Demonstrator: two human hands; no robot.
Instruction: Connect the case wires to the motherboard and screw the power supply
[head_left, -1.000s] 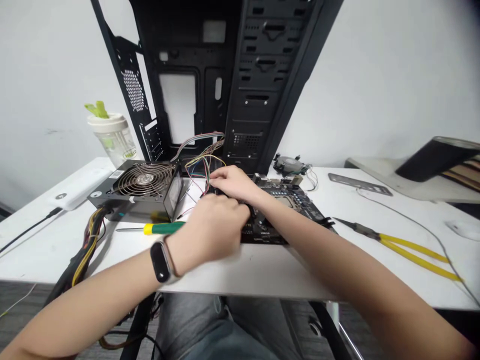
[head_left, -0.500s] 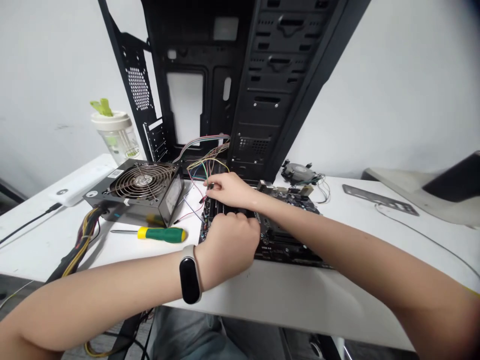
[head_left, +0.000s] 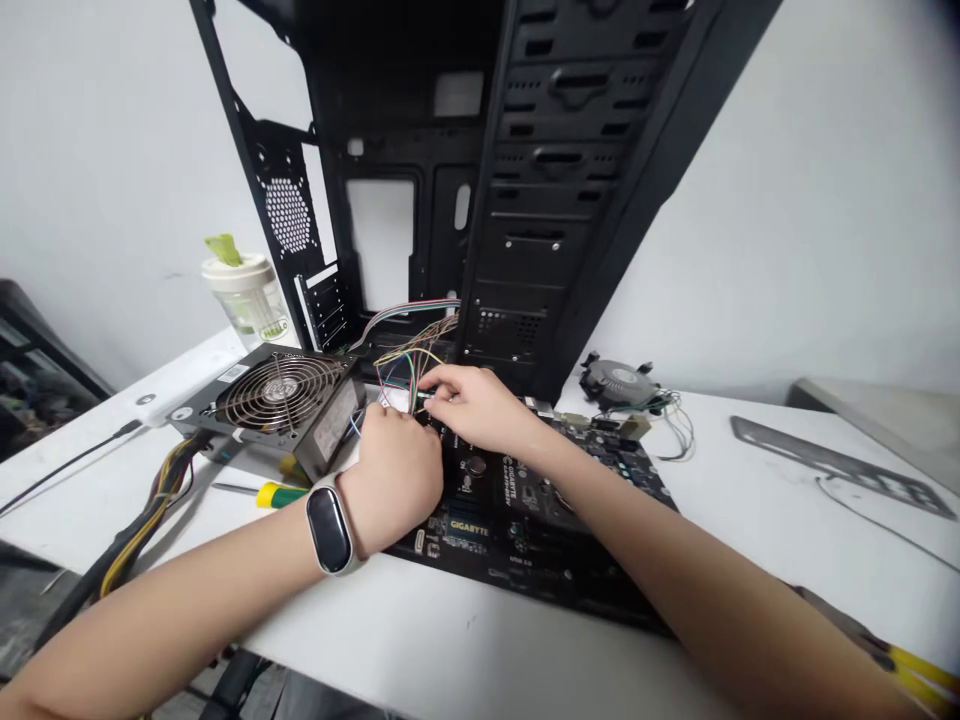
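Observation:
A black Gigabyte motherboard (head_left: 469, 525) lies flat on the white table in front of the PC case (head_left: 559, 290). My right hand (head_left: 484, 408) is over its far left part, thumb and forefinger pinched at the thin coloured front-panel wires (head_left: 412, 372) that come out of the case. Beside it my left hand (head_left: 397, 465), with a smartwatch (head_left: 329, 528) on the wrist, is closed over the board's left edge. Its fingertips, and anything in them, are hidden by the back of the hand.
To the left stands a power supply (head_left: 330, 430) with a cable bundle (head_left: 154, 490). A screwdriver (head_left: 279, 496) lies partly behind my left wrist. A cup (head_left: 251, 300) stands behind; a CPU cooler (head_left: 619, 380) and a metal I/O plate (head_left: 832, 460) are to the right.
My left hand has moved left and farther back along the board, uncovering the Gigabyte lettering. My right hand stays at the wires, slightly shifted. The camera view has shifted too.

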